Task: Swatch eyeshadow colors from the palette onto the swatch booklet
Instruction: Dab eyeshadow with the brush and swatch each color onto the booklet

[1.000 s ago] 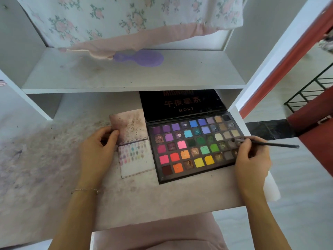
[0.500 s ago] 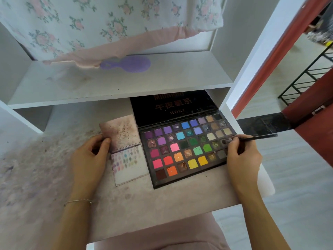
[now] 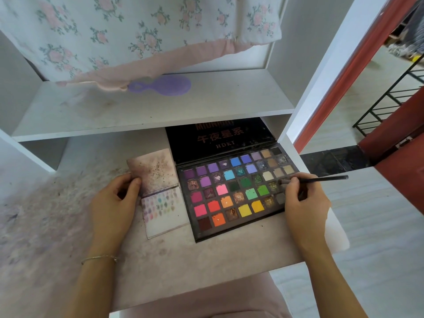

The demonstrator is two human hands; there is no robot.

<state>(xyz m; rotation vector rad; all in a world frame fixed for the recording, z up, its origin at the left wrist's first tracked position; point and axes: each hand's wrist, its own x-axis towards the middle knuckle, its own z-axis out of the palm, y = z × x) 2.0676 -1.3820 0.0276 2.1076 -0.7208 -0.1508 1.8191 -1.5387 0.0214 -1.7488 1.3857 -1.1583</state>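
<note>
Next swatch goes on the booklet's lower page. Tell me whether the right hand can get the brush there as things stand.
Probably yes. The right hand holds the brush over the palette; the swatch booklet lies beside it, lower page uncovered, the left hand gripping only its left edge.

Both forearms are bare with no sleeves, the left hand (image 3: 112,203) has a thin silver bracelet (image 3: 99,258) at its wrist, and the right hand (image 3: 305,203) wears nothing.
</note>
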